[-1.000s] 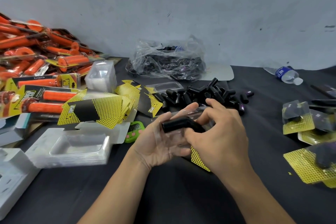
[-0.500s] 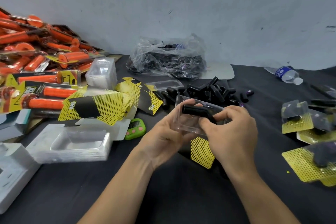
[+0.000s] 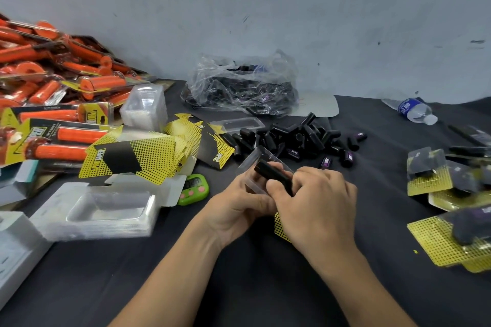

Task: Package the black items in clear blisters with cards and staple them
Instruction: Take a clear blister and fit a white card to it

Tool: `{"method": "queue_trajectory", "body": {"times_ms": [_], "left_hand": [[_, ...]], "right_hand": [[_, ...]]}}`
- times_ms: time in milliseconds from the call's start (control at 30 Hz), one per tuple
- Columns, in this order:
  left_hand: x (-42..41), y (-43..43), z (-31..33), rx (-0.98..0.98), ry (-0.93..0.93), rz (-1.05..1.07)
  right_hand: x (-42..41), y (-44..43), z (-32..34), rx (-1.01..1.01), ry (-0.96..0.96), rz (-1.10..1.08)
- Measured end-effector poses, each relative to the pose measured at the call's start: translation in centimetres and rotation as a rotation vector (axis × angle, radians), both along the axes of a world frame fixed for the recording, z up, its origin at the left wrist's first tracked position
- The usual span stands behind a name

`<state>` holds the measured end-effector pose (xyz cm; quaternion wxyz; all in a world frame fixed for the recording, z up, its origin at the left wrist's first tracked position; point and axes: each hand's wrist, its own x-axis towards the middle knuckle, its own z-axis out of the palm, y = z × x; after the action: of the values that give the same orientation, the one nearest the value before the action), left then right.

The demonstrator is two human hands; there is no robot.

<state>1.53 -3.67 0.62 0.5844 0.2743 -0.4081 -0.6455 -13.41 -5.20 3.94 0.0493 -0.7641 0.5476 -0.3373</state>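
My left hand (image 3: 239, 204) holds a clear blister (image 3: 256, 159) from below, fingers curled round it. A black item (image 3: 268, 171) lies in the blister, and my right hand (image 3: 316, 199) grips the item's near end from above. A yellow dotted card (image 3: 280, 225) shows under my right hand. A pile of loose black items (image 3: 300, 138) lies just behind my hands. More yellow and black cards (image 3: 138, 158) are fanned out to the left.
A stack of clear blisters (image 3: 103, 210) sits at front left, a green timer (image 3: 192, 190) beside it. Orange packaged grips (image 3: 53, 103) are heaped far left. A plastic bag (image 3: 239, 85) stands at the back. Finished packs (image 3: 451, 210) lie at right, with a water bottle (image 3: 415, 110) behind them.
Both hands have lifted slightly away from me with the blister. The black item has turned and gone deeper into the blister under my right hand.
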Motion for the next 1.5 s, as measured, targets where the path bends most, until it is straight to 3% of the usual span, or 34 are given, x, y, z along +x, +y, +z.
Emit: {"method": "queue_trajectory", "body": {"times_ms": [133, 233, 333, 467, 567, 733, 833, 967, 1133, 1400, 1500], "left_hand": [[0.6, -0.1, 0.1, -0.019, 0.027, -0.043], [1.1, -0.3, 0.0, -0.024, 0.044, -0.013], [1.3, -0.3, 0.0, -0.015, 0.047, -0.014], [0.7, 0.0, 0.2, -0.039, -0.022, -0.06], [0.5, 0.1, 0.2, -0.045, -0.075, -0.042], [0.2, 0.2, 0.4, -0.033, -0.107, -0.01], [0.0, 0.1, 0.4, -0.021, -0.114, -0.006], [0.2, 0.2, 0.8, -0.007, 0.045, -0.085], [0.6, 0.5, 0.9, 0.023, 0.285, -0.148], [0.1, 0.0, 1.1, 0.188, 0.012, 0.252], [0.4, -0.2, 0.9, 0.224, -0.029, 0.406]], "right_hand": [[-0.2, -0.1, 0.3, -0.03, -0.008, 0.029], [-0.7, -0.3, 0.6, -0.162, -0.155, 0.002], [-1.0, -0.6, 0.8, -0.229, -0.283, 0.143], [-0.3, -0.4, 0.5, -0.278, -0.118, 0.271], [0.1, -0.4, 0.0, -0.244, -0.004, 0.209], [0.7, -0.2, 0.1, -0.28, -0.112, 0.085], [1.1, -0.3, 0.1, -0.174, -0.197, 0.025], [1.5, -0.7, 0.0, -0.169, -0.241, 0.085], [0.8, -1.9, 0.1, 0.042, -0.381, 0.154], [0.7, -0.9, -0.1, 0.141, -0.164, 0.235], [0.6, -0.4, -0.6, 0.235, -0.198, 0.329]]}}
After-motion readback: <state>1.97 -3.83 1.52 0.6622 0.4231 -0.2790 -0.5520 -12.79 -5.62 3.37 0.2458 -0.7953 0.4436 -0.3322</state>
